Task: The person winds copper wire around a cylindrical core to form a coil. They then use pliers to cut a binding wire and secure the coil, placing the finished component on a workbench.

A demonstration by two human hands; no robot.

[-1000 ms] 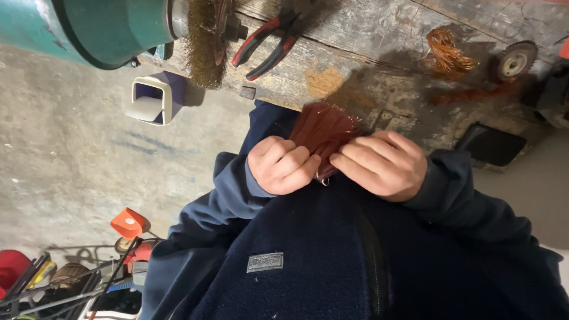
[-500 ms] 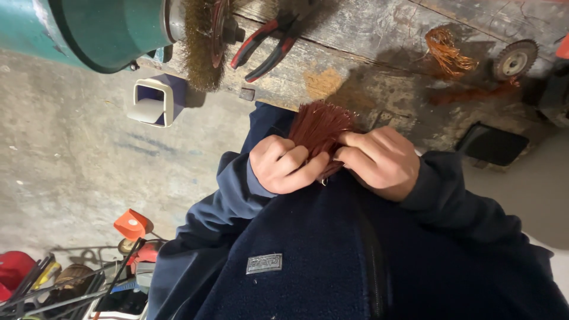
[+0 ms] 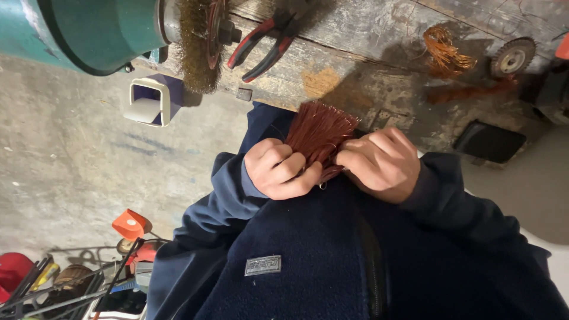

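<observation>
Our left hand [image 3: 278,169] is curled into a loose fist, thumb and fingers pinching the near end of a bundle of copper wire strands [image 3: 320,133]. Our right hand [image 3: 379,163] closes on the same end from the other side, knuckles up, fingertips pressed into the strands. The two hands nearly touch, held close against our dark blue fleece jacket [image 3: 308,261]. The bundle fans out past our fingers toward the edge of the worn wooden workbench [image 3: 367,53].

To work the strands well, we judge it best to keep the left pinch firm at the gathered end, so the fan does not slip apart, and let the right fingertips do the fine work.

On the bench lie red-handled pliers [image 3: 261,44], a tangle of loose copper wire [image 3: 444,50] and a small toothed disc [image 3: 512,56]. A wire brush wheel [image 3: 198,44] sits on a teal bench grinder [image 3: 83,29] just beyond the bench end. Below, on the concrete floor [image 3: 65,160], stands a short piece of square tube [image 3: 148,101].
</observation>
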